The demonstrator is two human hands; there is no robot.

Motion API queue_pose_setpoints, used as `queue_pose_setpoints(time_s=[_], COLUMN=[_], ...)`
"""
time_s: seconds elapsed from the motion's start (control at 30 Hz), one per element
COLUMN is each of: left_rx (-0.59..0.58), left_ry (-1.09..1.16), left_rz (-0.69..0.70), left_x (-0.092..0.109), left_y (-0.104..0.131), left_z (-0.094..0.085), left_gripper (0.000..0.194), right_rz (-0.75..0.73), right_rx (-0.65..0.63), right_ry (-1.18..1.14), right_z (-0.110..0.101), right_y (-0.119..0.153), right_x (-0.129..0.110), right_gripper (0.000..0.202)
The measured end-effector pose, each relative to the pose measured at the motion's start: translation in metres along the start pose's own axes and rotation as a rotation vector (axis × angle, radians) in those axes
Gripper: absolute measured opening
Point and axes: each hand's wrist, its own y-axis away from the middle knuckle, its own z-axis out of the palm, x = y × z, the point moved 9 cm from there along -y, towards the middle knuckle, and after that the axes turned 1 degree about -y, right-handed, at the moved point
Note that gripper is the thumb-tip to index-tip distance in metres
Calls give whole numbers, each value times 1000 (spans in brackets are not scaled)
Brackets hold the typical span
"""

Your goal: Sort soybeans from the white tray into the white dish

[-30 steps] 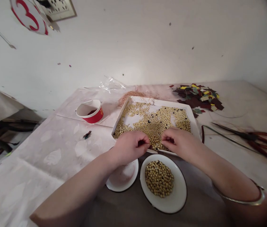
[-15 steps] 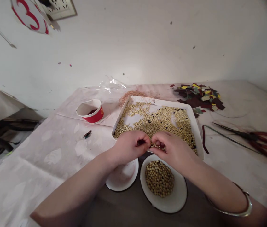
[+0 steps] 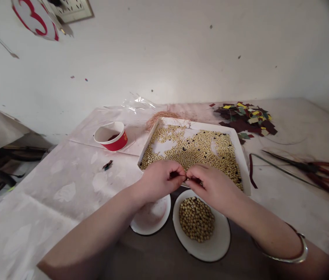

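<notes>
My left hand [image 3: 162,179] and my right hand [image 3: 209,182] meet fingertip to fingertip over the front edge of a shallow white box [image 3: 243,159]. Thumb and forefinger are pinched together on each hand. Something tiny sits between the fingertips, too small and hidden to name. Pale yellow beads [image 3: 199,149], with a few dark ones among them, lie spread inside the box. Below my right hand, a white dish [image 3: 213,249] holds a heap of larger brownish beads [image 3: 196,219]. A second white dish [image 3: 149,221], stained pinkish, lies partly under my left wrist.
A red and white paper cup [image 3: 116,144] stands at the left. Reddish fibres [image 3: 164,115] and clear plastic [image 3: 138,104] lie behind the box. At the right are a pile of coloured scraps [image 3: 248,118], scissors [image 3: 312,168] and a thin dark green strip [image 3: 281,168].
The fingers of my right hand have closed in slightly toward the left fingertips. Otherwise, hands, box and dishes keep their places.
</notes>
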Motion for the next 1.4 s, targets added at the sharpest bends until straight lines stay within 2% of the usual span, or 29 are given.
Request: queue_pose_setpoints(time_s=[0.17,0.4,0.6,0.77,0.83,0.93,1.0,1.1,1.23,1.4], left_rx=[-23,-9,5,20,14,3,-4,-7,2,1], left_ry=[-10,-25,-23,-25,-38,-45,-50,-59,-64,-62], left_rz=[15,-22,-6,35,30,5,-11,-12,-13,-1], left_x=[1,0,-1,0,0,-1,-2,-2,-2,0], left_y=[0,-1,0,0,0,0,0,-1,0,-1], left_z=[2,0,-1,0,0,1,0,0,0,0], left_gripper=[8,9,8,8,8,9,8,8,7,8], right_rz=[40,-4,40,28,47,140,211,209,224,220], right_rx=[-4,-6,-15,-209,-191,-51,-40,-105,-160,-159], right_ry=[32,-6,-58,-133,-106,81,222,275,247,228], right_z=[3,1,-15,-17,-21,-33,-30,-16,-5,-7], right_y=[0,-1,0,8,7,4,4,3,3,1], right_x=[5,1,7,2,9,39,61,79,85,81], right_gripper=[12,12,14,11,14,13,10,4,7,13])
